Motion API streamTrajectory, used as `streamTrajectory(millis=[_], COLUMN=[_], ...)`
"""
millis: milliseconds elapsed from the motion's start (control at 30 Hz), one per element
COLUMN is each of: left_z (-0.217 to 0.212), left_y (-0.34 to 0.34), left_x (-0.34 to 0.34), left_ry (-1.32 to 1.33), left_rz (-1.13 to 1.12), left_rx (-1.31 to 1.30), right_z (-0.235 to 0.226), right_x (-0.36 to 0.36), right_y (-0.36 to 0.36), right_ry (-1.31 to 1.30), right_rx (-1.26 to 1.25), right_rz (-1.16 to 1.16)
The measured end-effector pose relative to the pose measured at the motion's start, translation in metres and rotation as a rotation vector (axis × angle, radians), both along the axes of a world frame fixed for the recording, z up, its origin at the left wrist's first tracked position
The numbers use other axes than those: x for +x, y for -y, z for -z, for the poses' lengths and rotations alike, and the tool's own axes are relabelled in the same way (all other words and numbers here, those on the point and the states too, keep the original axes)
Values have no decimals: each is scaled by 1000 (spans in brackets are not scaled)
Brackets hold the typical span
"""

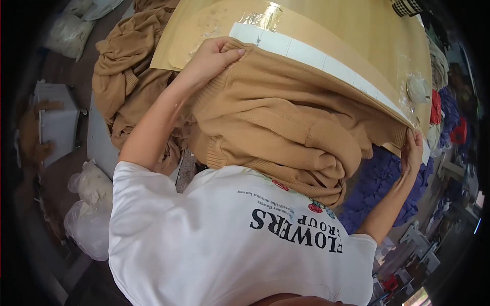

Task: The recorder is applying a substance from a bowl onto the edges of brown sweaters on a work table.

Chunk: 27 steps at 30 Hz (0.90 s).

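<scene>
A tan knitted garment, seemingly a sweater (pixel 275 117), is stretched between my hands along the near edge of a white paper strip (pixel 306 58) with marks on it. My left hand (pixel 217 58) pinches its upper left corner, thumb on top, by a ribbed band. At the far right, my right hand (pixel 412 148) grips the other end of the same edge, its fingers partly hidden by the cloth. Between them the edge runs nearly taut. The rest of the garment bunches in folds toward my body.
The strip lies on a yellowish board (pixel 326 25) with clear tape. More tan knitwear (pixel 127 66) is heaped on the left. Purple cloth pieces (pixel 377 178) lie below my right arm. Plastic bags (pixel 89 214) and a white box-like object (pixel 56 120) stand at the left.
</scene>
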<state>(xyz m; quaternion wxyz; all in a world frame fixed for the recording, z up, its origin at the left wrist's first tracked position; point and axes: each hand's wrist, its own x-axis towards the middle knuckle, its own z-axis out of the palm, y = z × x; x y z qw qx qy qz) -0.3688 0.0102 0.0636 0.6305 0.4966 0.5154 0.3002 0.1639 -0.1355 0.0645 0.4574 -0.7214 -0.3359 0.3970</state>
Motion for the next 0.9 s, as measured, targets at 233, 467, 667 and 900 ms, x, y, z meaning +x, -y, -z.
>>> streamTrajectory(millis=[233, 467, 667, 900], left_z=[27, 48, 42, -33], left_y=[-51, -54, -54, -25], left_x=[26, 28, 55, 148], left_ry=[-130, -559, -852, -546], left_rz=[-82, -91, -4, 99], left_rx=[321, 448, 722, 1030], right_z=[64, 66, 59, 57], right_x=[17, 7, 32, 14], right_y=[-63, -75, -58, -45], right_ry=[381, 408, 454, 470], right_rx=[210, 130, -3, -28], right_rz=[137, 93, 86, 31])
